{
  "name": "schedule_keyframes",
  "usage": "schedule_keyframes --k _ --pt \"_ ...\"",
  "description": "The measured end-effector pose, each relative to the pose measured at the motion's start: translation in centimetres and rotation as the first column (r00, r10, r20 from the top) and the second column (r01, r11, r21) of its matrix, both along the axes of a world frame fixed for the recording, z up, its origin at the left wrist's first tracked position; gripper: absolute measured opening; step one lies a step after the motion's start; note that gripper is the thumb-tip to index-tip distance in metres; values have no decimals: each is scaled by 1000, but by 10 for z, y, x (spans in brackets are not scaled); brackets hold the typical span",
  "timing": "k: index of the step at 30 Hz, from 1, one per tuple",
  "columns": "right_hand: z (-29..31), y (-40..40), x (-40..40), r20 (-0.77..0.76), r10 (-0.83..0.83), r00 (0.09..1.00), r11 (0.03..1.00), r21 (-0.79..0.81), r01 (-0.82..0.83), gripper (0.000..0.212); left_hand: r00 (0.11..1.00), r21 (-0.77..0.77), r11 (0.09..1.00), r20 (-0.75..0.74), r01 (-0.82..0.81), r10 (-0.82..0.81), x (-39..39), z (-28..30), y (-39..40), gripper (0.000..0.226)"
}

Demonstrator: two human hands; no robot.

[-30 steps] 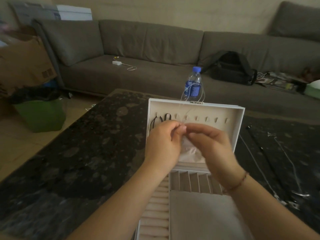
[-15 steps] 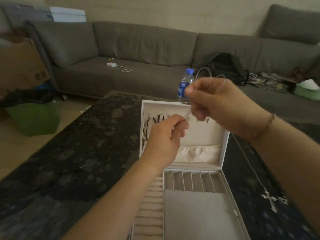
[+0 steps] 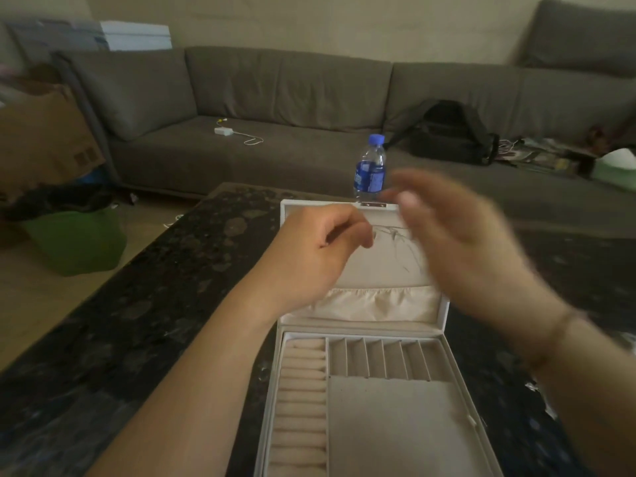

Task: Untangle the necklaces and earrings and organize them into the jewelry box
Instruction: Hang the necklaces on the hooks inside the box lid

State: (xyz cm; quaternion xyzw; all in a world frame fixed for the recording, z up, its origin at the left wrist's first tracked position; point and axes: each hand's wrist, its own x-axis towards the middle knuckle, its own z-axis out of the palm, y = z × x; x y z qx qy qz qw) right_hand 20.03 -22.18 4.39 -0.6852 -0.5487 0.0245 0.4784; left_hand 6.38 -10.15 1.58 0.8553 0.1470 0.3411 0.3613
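Note:
A white jewelry box [image 3: 447, 318] stands open on the dark stone table [image 3: 137, 321], its lid upright. My left hand [image 3: 320, 249] is in front of the lid's upper left, fingers curled, pinching a thin chain necklace [image 3: 395, 235] that hangs against the lid lining. My right hand [image 3: 457, 242] is blurred in front of the lid's right side, fingers spread and relaxed. A fabric pocket [image 3: 378, 302] runs along the lid's lower edge. The base shows ring rolls [image 3: 303, 401] at left, several narrow slots and one flat compartment [image 3: 395, 425].
A water bottle [image 3: 371, 166] stands just behind the box lid. A grey sofa [image 3: 275, 108] with a black bag [image 3: 451, 134] lies beyond the table. A green bin [image 3: 75, 239] sits on the floor at left. Small pale bits lie on the table at far right [image 3: 537, 390].
My right hand has dropped from above the lid to in front of its right side and opened. My left hand rose slightly toward the lid's hooks. The camera tilted down a little.

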Motion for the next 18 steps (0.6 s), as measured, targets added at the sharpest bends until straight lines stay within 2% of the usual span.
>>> schedule_keyframes --k 2,3,5,6,7,9,11,14,18 --pt "-13 19 -14 58 83 995 981 -180 -72 27 1000 -93 995 26 20 -18 -1 -3 0 22" --pt "-16 25 -16 -26 97 995 974 -203 -100 26 1000 -130 991 29 3 1 -2 -6 1 22" --pt "-21 29 -13 -338 80 938 957 -237 -167 30 995 -156 983 15 -93 96 -2 -12 5 23" --pt "-24 28 -9 -424 64 904 944 -268 -193 31 987 -158 975 8 -156 159 -1 -15 9 23" --pt "-26 27 -4 -420 44 906 930 -313 -190 32 975 -154 964 4 -217 220 -1 -19 13 22" --pt "-31 28 6 -252 24 967 920 -373 -120 31 946 -137 937 -9 -322 324 0 -25 20 19" --pt "-36 34 15 6 21 1000 938 -347 -18 27 919 -116 913 5 -392 395 1 -31 22 10" --pt "-45 47 20 321 -48 946 964 -233 128 26 878 33 879 72 -476 473 7 -34 18 5" --pt "-51 63 16 486 -187 854 973 -31 230 30 833 195 810 122 -554 540 13 -38 22 3"
